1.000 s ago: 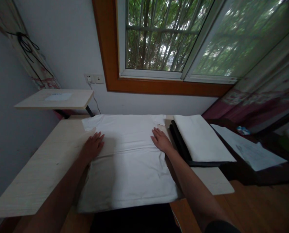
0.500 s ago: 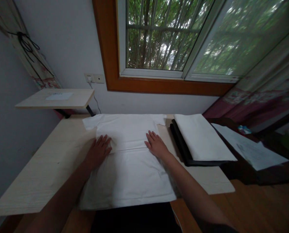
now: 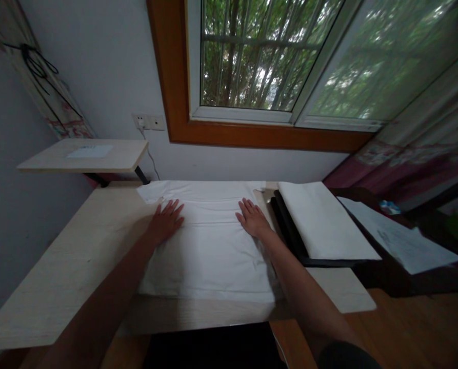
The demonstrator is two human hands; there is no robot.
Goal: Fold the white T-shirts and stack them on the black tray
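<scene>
A white T-shirt [image 3: 213,261] lies spread on the pale wooden table [image 3: 78,246], its sleeves at the far edge and its hem toward me. Creases run across its upper part, between and beyond my hands. My left hand [image 3: 167,221] rests flat on the shirt's left side with the fingers spread. On the right side my right hand [image 3: 253,218] also lies palm down, fingers stretched forward. Neither hand grips the cloth.
To the right, a white sheet [image 3: 324,220] lies on a black flat stack [image 3: 290,225]. A small raised shelf [image 3: 86,159] with a paper label stands at the back left. Farther right is a printed paper [image 3: 401,236]. Behind the table is a window [image 3: 267,56].
Both hands have slid away from me, and the shirt has moved with them. Its hem now lies farther back, baring a strip of table, and the far part has bunched into creases.
</scene>
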